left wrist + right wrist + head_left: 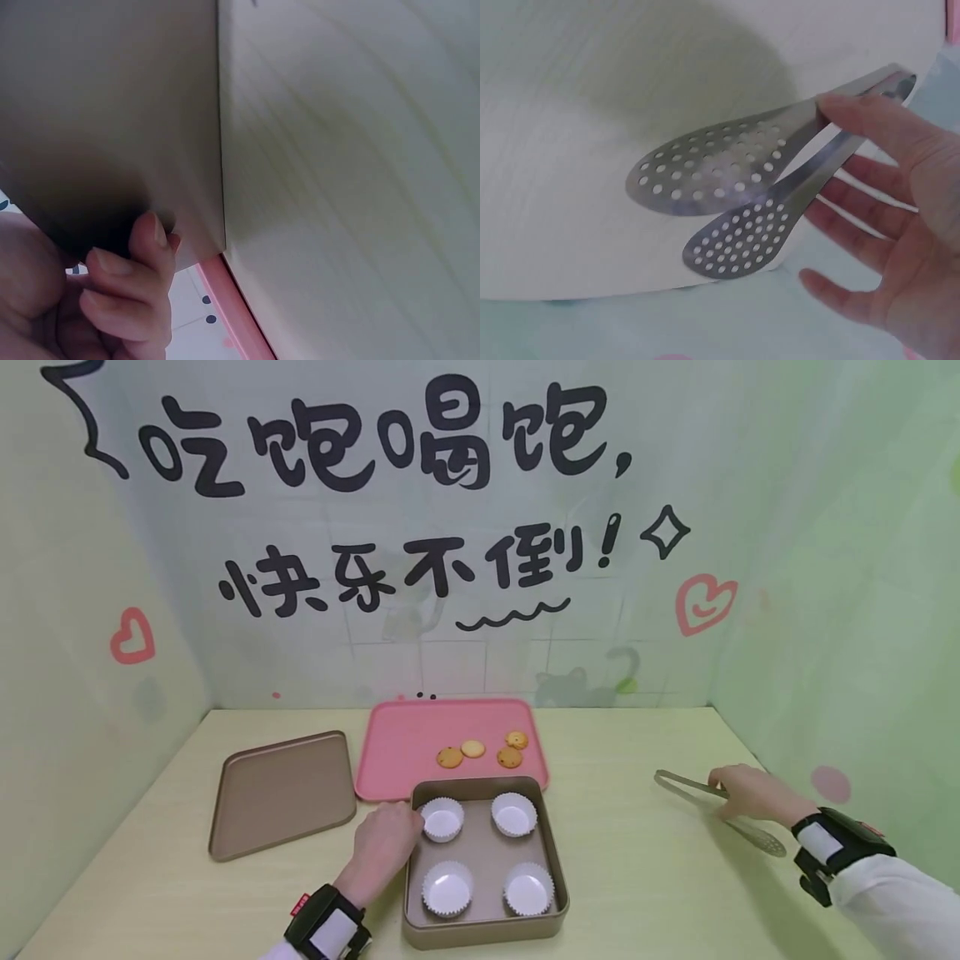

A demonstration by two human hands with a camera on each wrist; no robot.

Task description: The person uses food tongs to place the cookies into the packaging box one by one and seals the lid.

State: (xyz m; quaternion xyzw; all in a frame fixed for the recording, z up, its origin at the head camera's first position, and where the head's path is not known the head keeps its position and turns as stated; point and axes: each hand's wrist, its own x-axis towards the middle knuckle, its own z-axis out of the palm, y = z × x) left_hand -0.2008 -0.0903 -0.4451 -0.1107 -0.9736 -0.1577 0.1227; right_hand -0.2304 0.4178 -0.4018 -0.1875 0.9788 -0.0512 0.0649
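Observation:
A deep square baking pan (pixel 483 935) stands in the front middle, holding several white fluted paper cups (pixel 447 889). My left hand (pixel 386 839) grips its left wall near the far corner. In the left wrist view, the curled fingers (pixel 124 296) lie against the outside of the pan wall (pixel 180 165). Out to the right, my right hand (pixel 765 795) holds metal food tongs (pixel 712 169) between thumb and fingers. Their two perforated heads are spread slightly apart in the right wrist view, low over the table's right side.
Behind the pan lies a pink tray (pixel 401 735) with several cookies (pixel 472 749) on its right half. A flat brown tray (pixel 285 793) is at the left. Printed curtains (pixel 450 668) close off the back and both sides of the pale wooden table (pixel 615 860).

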